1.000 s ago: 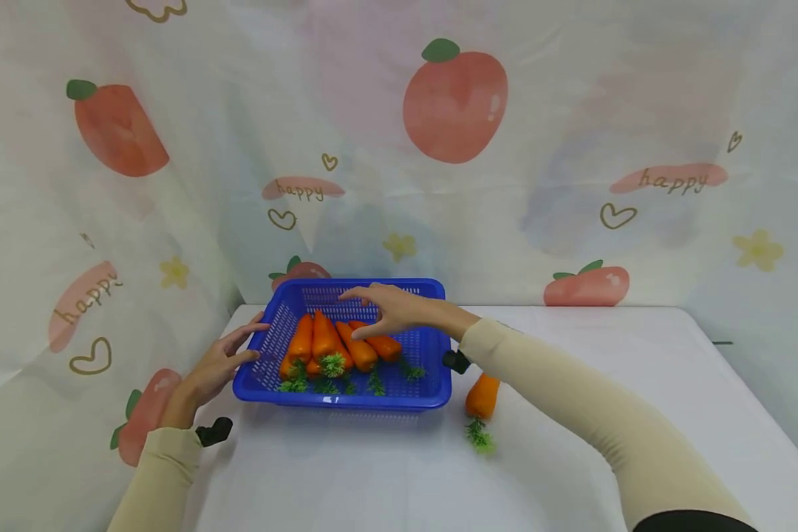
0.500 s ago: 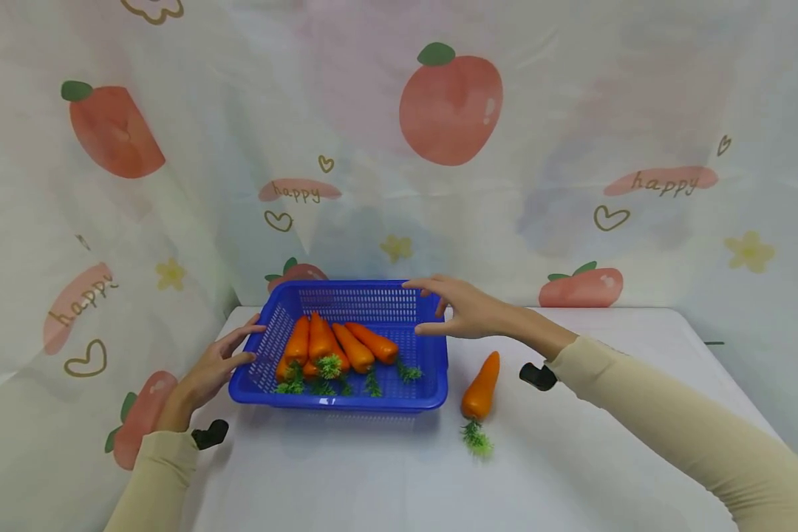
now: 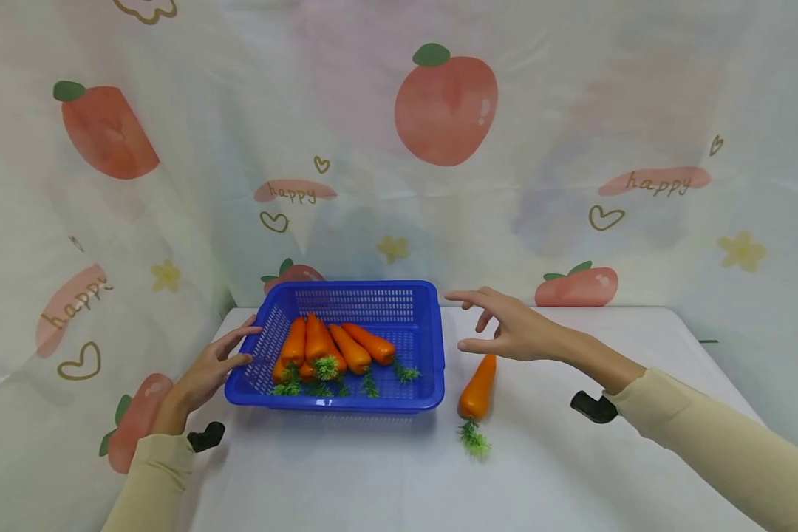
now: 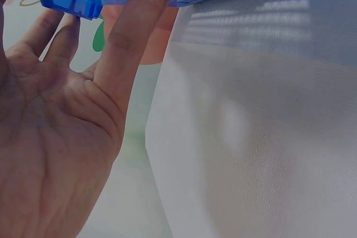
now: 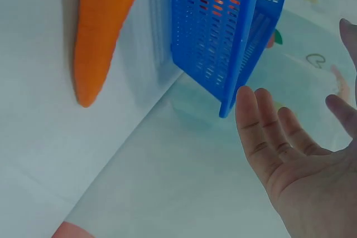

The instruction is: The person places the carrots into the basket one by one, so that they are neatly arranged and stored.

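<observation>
A blue plastic basket [image 3: 428, 384] with slotted walls stands at the back left of the white table, several orange carrots [image 3: 352, 349] with green tops lying in it. At its left rim is my left hand [image 3: 202, 378], thumb and fingertips touching the edge; in the left wrist view the fingers [image 4: 120, 48] reach up to the basket, fairly straight. My right hand [image 3: 515, 329] hovers right of the basket, holding nothing, thumb and fingers spread apart. Just below it in the head view, a single carrot [image 3: 477, 391] lies on the table, leafy end toward me.
Behind the table [image 3: 399, 473] hangs a pale cloth [image 3: 545, 111] printed with fruit, hearts and flowers, which also covers the left side. A black wrist camera [image 3: 593, 406] sits at my right cuff, another camera [image 3: 206, 437] at the left.
My right hand has moved right, from over the carrots in the basket to beyond its right rim, uncovering the lone carrot. The left hand stays at the left rim.
</observation>
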A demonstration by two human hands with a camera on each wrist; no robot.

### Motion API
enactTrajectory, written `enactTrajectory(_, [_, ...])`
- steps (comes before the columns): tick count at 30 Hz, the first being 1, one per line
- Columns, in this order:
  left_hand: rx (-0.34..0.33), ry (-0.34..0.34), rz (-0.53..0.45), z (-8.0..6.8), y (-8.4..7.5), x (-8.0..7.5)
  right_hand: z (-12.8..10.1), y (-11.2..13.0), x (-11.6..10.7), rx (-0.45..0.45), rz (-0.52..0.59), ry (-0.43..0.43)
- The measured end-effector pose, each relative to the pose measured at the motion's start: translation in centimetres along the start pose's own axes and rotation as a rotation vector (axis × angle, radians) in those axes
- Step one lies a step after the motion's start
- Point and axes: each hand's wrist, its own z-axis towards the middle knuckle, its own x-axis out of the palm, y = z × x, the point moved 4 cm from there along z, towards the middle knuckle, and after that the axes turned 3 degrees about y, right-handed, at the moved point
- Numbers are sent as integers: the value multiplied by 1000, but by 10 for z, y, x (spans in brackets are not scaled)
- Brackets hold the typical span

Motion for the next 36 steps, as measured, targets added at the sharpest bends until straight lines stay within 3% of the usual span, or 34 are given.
enactTrajectory(11, [-3,5,-8,0,-1,0,-29,-11,3,10,-5,-64])
enactTrajectory(21, [-17,0,-7,-1,-2,1,-44,-22,22,28,29,-103])
enactTrajectory(29, [-17,-3,-9,-1,-2,1,-53,-38,42,137,75,-160])
enactTrajectory(36, [-20,-6,0,-2,-4,2,-56,-53,62,245,136,-150])
